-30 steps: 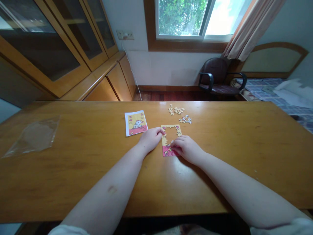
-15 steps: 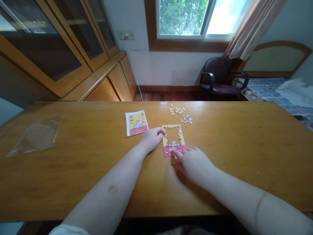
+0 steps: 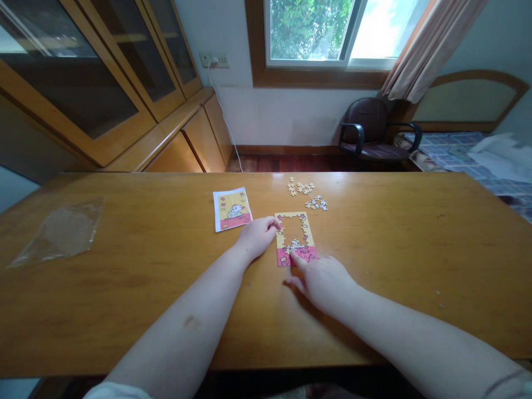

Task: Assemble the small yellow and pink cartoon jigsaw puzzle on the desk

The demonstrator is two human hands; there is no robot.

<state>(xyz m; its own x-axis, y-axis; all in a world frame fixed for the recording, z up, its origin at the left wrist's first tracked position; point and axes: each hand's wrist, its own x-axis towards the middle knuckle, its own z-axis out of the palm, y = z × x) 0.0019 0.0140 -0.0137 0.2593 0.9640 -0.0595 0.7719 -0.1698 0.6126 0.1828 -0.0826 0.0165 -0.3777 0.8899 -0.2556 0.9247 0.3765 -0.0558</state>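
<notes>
Showed a partly assembled jigsaw puzzle flat on a wooden table, between two bare hands. Framed a rectangle of tabletop within the puzzle's notched inner edges, with yellow borders at left, right and top, a pink band along the bottom, and white-figured pieces projecting upward from that band into the gap. Set the left hand against the left border, fingers curled at the edge; could not tell pinching from mere resting. Extended the index finger of the right hand onto the pink band, with the thumb spread apart from it, nearer the table's front; could not tell a loose piece from a fitted one at the fingertip. Grouped loose pieces beyond the puzzle in two clusters: pale tan in the farther cluster, largely white in the nearer cluster. Placed a printed card left of the puzzle, just beyond the left hand. Laid a clear plastic bag flat at far left, contents indistinct. Included a glass-doored cabinet behind, with a shelf visible through the glass and the interior otherwise too dim to read.
</notes>
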